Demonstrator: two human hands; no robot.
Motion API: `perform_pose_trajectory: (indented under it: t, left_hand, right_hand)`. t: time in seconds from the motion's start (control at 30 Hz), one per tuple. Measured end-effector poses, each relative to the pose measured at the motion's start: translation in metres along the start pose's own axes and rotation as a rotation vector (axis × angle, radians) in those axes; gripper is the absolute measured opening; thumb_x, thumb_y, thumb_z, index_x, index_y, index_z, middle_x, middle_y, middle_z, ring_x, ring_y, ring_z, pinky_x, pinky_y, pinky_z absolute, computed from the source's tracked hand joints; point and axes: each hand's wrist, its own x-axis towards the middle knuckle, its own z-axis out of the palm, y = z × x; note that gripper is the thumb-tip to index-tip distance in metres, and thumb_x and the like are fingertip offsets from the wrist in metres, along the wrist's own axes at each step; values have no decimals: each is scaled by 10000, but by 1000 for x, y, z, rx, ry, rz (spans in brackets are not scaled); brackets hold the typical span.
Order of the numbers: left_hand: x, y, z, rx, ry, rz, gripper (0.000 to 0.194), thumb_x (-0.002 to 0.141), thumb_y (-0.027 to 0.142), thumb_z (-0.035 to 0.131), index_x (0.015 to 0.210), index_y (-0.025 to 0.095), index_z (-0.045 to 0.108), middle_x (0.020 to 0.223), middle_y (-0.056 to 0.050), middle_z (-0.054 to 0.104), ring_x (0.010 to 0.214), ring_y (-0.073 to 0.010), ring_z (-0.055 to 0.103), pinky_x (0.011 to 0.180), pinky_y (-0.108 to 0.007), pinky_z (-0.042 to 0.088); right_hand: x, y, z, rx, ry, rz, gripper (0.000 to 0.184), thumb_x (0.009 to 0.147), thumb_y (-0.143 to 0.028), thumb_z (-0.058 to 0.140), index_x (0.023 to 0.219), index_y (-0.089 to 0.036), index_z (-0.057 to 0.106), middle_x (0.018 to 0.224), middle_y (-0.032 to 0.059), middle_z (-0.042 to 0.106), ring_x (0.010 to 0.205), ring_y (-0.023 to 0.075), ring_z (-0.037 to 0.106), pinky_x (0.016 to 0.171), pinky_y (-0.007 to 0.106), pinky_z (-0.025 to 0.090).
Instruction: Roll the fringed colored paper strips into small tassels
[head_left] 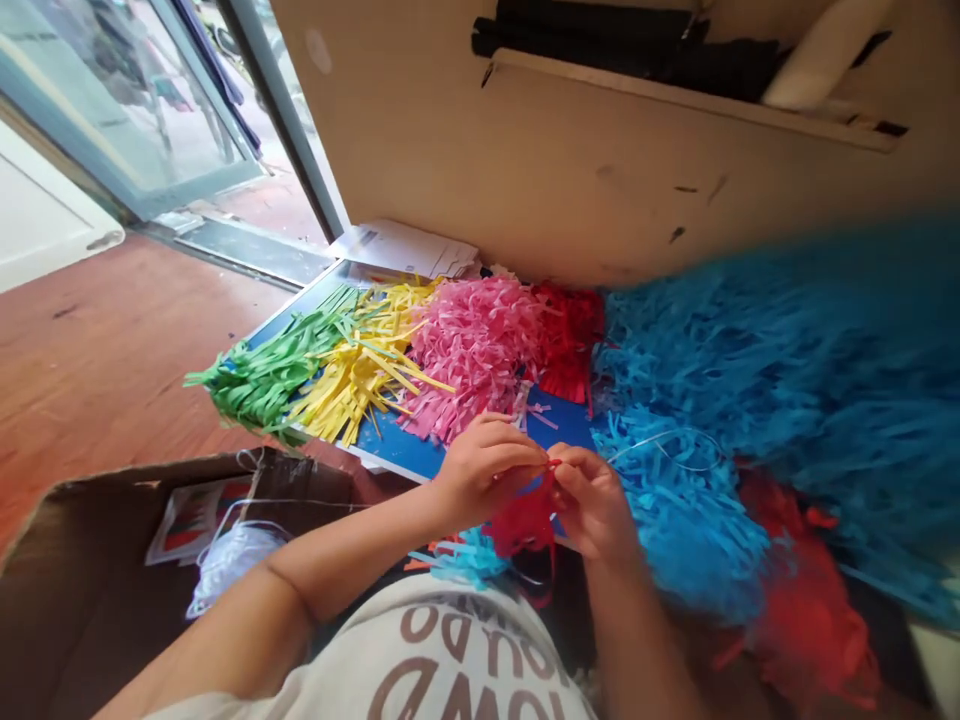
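Observation:
My left hand [484, 465] and my right hand [596, 500] meet in front of my chest, fingers pinched together on a small bunch of red paper strips [525, 520]. A tuft of light blue strips [465, 560] lies just below my left wrist. Ahead, on a blue board [405, 450], piles of cut paper strips lie side by side: green [262, 375], yellow [360, 370], pink [472, 350] and red [566, 335]. A thin white string [675, 445] loops over the blue heap beside my right hand.
A large heap of blue paper fringe [787, 400] fills the right side, with red fringe [810, 600] below it. An open cardboard box [82, 590] at lower left holds white string [229, 560]. White papers [405, 245] lie by the wall. Wooden floor and a glass door are at left.

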Motion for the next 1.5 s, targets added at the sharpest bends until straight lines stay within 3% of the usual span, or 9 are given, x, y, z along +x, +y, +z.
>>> perform_pose_trajectory:
  t: [0.13, 0.27, 0.43, 0.63, 0.77, 0.87, 1.0, 1.2, 1.5]
  left_hand:
    - [-17, 5, 13, -109, 89, -252, 72, 892, 220, 678, 907, 172, 730, 833, -60, 710, 780, -135, 658, 709, -248, 527]
    - [-21, 5, 15, -175, 34, -290, 98, 907, 214, 652, 919, 165, 737, 810, -61, 727, 781, -149, 659, 757, -284, 520]
    - [-24, -5, 19, -173, 15, -340, 98, 905, 242, 664, 920, 186, 743, 829, -57, 746, 785, -150, 658, 788, -298, 495]
    - [-22, -18, 16, -709, 58, -997, 323, 891, 497, 631, 892, 175, 601, 759, -29, 684, 697, -146, 637, 691, -275, 500]
    - [-22, -22, 20, -1015, 76, -1201, 447, 786, 553, 727, 834, 182, 482, 611, 76, 482, 500, -50, 409, 512, -180, 370]
    - [-24, -25, 26, -1006, 10, -1173, 460, 790, 573, 712, 828, 183, 470, 595, 94, 395, 505, -46, 333, 485, -168, 319]
    - [-27, -29, 27, -866, -67, -1067, 438, 832, 576, 666, 834, 169, 505, 597, 83, 428, 516, -50, 348, 500, -179, 310]
    - [-30, -25, 26, -466, -131, -780, 321, 911, 447, 621, 893, 133, 689, 769, -23, 661, 692, -111, 580, 664, -231, 456]
    - [-33, -18, 31, -175, -133, -516, 229, 940, 326, 604, 930, 133, 727, 778, -62, 702, 694, -121, 631, 655, -217, 484]
  right_hand:
    - [-8, 19, 3, 62, 241, -3, 312, 593, -385, 898, 743, -218, 682, 722, -34, 641, 480, 57, 514, 438, 166, 420]
    - [-10, 27, 4, 35, 247, -6, 308, 627, -397, 876, 783, -214, 685, 643, -37, 609, 510, 87, 552, 482, 193, 471]
    - [-4, 40, -2, -165, 270, -276, 205, 759, -371, 782, 726, -210, 660, 716, -28, 597, 598, 96, 551, 579, 224, 482]
    - [63, 20, -88, -1310, 450, -349, 292, 912, -371, 512, 965, -188, 734, 999, 100, 713, 843, 206, 645, 762, 336, 521]
    - [107, 9, -135, -1527, 416, -238, 230, 840, -241, 546, 883, -189, 766, 991, 125, 722, 871, 232, 643, 810, 355, 483]
    - [115, 7, -139, -1581, 373, -186, 172, 800, -180, 588, 816, -187, 760, 925, 124, 714, 822, 227, 635, 771, 349, 461]
    - [87, 0, -111, -1555, 343, -220, 164, 843, -207, 585, 866, -183, 745, 981, 131, 711, 891, 246, 632, 837, 388, 452]
    - [15, 20, -51, -738, 174, -330, 144, 818, -368, 741, 871, -234, 742, 916, 38, 727, 879, 199, 666, 832, 350, 531]
    - [-8, 52, -40, -352, 410, -243, 265, 704, -338, 837, 898, -198, 722, 853, 33, 740, 804, 181, 685, 820, 371, 565]
